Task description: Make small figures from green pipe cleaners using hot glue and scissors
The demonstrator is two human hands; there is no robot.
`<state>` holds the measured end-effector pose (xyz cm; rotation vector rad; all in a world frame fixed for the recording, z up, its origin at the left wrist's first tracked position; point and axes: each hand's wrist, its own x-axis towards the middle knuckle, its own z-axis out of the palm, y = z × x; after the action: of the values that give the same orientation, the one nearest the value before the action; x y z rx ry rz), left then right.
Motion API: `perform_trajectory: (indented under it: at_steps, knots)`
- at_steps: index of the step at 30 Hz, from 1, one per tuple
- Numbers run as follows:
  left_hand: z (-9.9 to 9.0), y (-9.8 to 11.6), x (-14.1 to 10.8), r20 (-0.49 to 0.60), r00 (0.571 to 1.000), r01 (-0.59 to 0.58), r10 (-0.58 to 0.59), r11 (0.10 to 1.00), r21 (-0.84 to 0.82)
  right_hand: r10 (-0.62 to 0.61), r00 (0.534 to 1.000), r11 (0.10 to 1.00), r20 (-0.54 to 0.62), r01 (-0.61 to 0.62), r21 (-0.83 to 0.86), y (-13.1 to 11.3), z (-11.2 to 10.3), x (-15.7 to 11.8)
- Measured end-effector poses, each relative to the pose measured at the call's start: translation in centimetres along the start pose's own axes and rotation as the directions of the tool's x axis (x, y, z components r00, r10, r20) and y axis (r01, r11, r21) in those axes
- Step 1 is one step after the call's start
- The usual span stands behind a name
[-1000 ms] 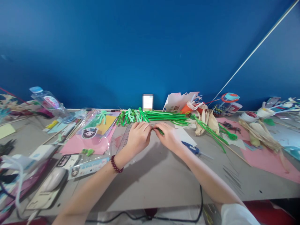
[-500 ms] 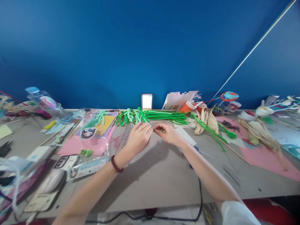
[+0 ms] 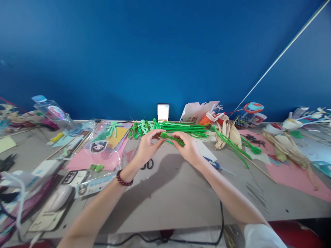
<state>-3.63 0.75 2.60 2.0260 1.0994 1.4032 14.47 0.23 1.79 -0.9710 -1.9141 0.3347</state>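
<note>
My left hand and my right hand meet over the middle of the table. Between their fingertips is a green pipe cleaner piece, with a coiled end at the left and a folded length towards the right fingers. Both hands are closed on it. Just behind them lies a bundle of straight green pipe cleaners. Curled green and pale-green pipe cleaners sit left of that bundle. Black scissor handles show below my left wrist; the blades are hidden.
A phone with a bright screen leans on the blue wall. Pink sheets and a clear bag, a plastic bottle and a white mouse are to the left. Orange cups, dried husks and pink paper lie right.
My hands have turned and moved slightly apart, so the green pipe cleaner piece between them now shows. The scissor handles have come into sight under my left wrist.
</note>
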Motion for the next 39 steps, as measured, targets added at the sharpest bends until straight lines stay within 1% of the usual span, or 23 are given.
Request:
perform_trajectory:
  at_steps: [4, 9, 17, 23, 25, 28, 30, 32, 35, 37, 39]
  knots:
    - [-0.1, 0.1, 0.0, 0.015, 0.998, -0.061, 0.060, 0.997, 0.039, -0.057, 0.998, 0.994, -0.005, 0.056, -0.091, -0.2, -0.2, -0.1]
    - [-0.3, 0.1, 0.0, 0.039, 0.991, -0.126, 0.124, 0.991, 0.054, -0.115, 0.992, 0.977, -0.045, 0.105, -0.184, -0.2, -0.3, -0.1]
    - [-0.2, 0.1, -0.2, 0.070, 0.974, -0.224, 0.218, 0.969, 0.106, -0.194, 0.980, 0.950, -0.040, 0.178, -0.258, -1.1, -0.9, -0.2]
    - [-0.2, -0.5, -0.1, 0.111, 0.945, -0.323, 0.309, 0.936, 0.139, -0.219, 0.975, 0.932, 0.041, 0.222, -0.286, -1.1, -1.2, -0.1]
    - [-0.5, -0.5, 0.0, 0.147, 0.935, -0.344, 0.324, 0.928, 0.144, -0.241, 0.968, 0.926, 0.070, 0.251, -0.283, -1.1, -1.5, 0.1]
    - [-0.9, -0.2, 0.1, 0.234, 0.918, -0.356, 0.320, 0.926, 0.131, -0.280, 0.949, 0.913, 0.145, 0.310, -0.267, -1.2, -2.0, 0.4]
    - [-1.1, 0.0, 0.2, 0.265, 0.913, -0.350, 0.311, 0.930, 0.115, -0.287, 0.944, 0.911, 0.163, 0.321, -0.258, -1.4, -2.2, 0.5]
    - [-1.2, 0.1, 0.2, 0.250, 0.920, -0.334, 0.302, 0.937, 0.101, -0.277, 0.952, 0.920, 0.128, 0.302, -0.251, -1.4, -2.2, 0.5]
    - [-1.1, 0.2, 0.2, 0.182, 0.940, -0.304, 0.288, 0.950, 0.067, -0.255, 0.966, 0.938, 0.043, 0.258, -0.229, -1.4, -1.8, 0.4]
    - [-1.0, 0.2, 0.3, 0.136, 0.951, -0.287, 0.278, 0.957, 0.052, -0.258, 0.966, 0.944, -0.007, 0.250, -0.216, -1.4, -1.6, 0.3]
    - [-1.0, 0.3, 0.3, 0.101, 0.958, -0.274, 0.267, 0.960, 0.056, -0.266, 0.964, 0.943, -0.028, 0.254, -0.214, -1.3, -1.4, 0.2]
